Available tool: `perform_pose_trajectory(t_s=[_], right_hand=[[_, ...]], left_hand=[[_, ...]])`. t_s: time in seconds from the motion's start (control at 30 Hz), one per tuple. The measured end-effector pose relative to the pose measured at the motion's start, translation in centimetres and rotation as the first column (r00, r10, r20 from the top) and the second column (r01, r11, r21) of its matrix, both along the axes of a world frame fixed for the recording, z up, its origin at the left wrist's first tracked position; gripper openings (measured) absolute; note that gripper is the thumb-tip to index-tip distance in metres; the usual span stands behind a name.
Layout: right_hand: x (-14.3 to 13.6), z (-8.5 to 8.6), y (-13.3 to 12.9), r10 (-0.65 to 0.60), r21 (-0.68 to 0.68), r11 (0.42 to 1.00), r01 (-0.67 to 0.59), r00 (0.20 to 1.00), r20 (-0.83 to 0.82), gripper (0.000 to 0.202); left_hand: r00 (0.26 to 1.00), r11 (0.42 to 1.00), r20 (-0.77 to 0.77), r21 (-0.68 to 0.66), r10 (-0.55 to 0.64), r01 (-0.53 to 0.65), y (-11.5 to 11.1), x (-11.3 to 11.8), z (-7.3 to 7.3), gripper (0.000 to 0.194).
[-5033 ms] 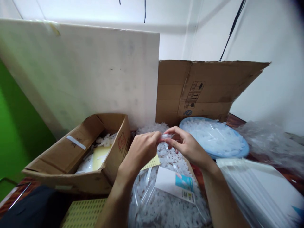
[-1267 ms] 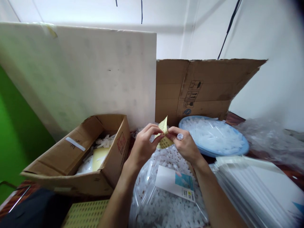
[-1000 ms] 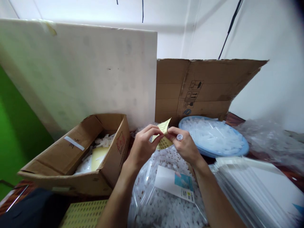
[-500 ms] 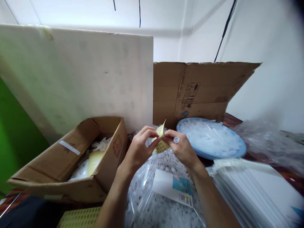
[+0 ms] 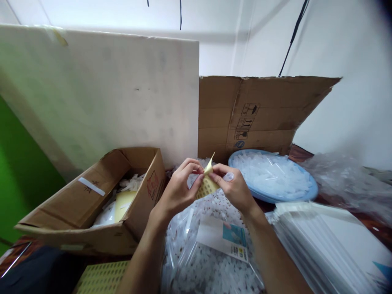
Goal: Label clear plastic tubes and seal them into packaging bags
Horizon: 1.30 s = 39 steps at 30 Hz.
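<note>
Between my two hands is a small yellow sheet [image 5: 207, 187] with rows of dark oval marks, its upper part folded up to a point. My left hand [image 5: 183, 185] pinches its left side between thumb and fingers. On the right side, my right hand [image 5: 232, 185] grips the same sheet, and a small clear round piece [image 5: 228, 177] shows among its fingers. Below the hands, a white and teal printed card [image 5: 214, 233] lies on a clear plastic bag [image 5: 211, 271] filled with small white and dark-specked pieces.
An open cardboard box [image 5: 143, 212] with a yellow sheet and white pieces stands left. Another dotted yellow sheet [image 5: 102, 277] lies at the front. At right are a blue basin [image 5: 314, 192] of translucent pieces and stacked white packets [image 5: 333, 241]. Cardboard [image 5: 263, 110] stands behind.
The sheet's upper part has narrowed and folded between my fingers, and its dotted part now faces the camera more. My right thumb has moved onto the sheet. The view has shifted slightly.
</note>
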State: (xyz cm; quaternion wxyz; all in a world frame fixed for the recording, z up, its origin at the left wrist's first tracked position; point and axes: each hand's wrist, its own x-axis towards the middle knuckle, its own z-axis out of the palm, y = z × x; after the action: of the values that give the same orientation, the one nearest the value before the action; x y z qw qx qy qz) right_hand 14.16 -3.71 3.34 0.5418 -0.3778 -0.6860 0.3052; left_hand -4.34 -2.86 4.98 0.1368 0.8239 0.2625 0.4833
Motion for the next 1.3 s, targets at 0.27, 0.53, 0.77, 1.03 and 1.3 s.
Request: perform_pose_trajectory(t_s=[0.27,0.53,0.77,1.03,1.3], right_hand=[[-0.5,-1.1,0.8,-0.194,0.155,0.973,0.17,0.969,0.152,0.017],[-0.7,-1.5,0.9,-0.214,0.245,0.957,0.153,0.945,0.246,0.017],[-0.7,-1.7,1.0,-0.189,0.262,0.958,0.119,0.947,0.261,0.016],[-0.6,-1.8,1.1,-0.217,0.243,0.958,0.152,0.938,0.271,0.018],[-0.4,0.2,-0.4,0.14,0.021,0.989,-0.143,0.985,0.102,0.014]], left_hand=[[0.988,0.979,0.14,-0.185,-0.065,0.09,-1.3,1.1,0.8,0.01],[0.995,0.964,0.08,-0.253,-0.063,0.081,-1.8,1.5,1.0,0.011],[0.996,0.964,0.058,-0.256,-0.064,0.077,-1.6,1.5,0.8,0.011],[0.999,0.981,0.036,-0.192,0.023,-0.015,-1.9,2.4,0.6,0.003],[0.999,0.916,0.026,-0.401,-0.021,0.03,0.0,-0.5,-0.2,0.086]])
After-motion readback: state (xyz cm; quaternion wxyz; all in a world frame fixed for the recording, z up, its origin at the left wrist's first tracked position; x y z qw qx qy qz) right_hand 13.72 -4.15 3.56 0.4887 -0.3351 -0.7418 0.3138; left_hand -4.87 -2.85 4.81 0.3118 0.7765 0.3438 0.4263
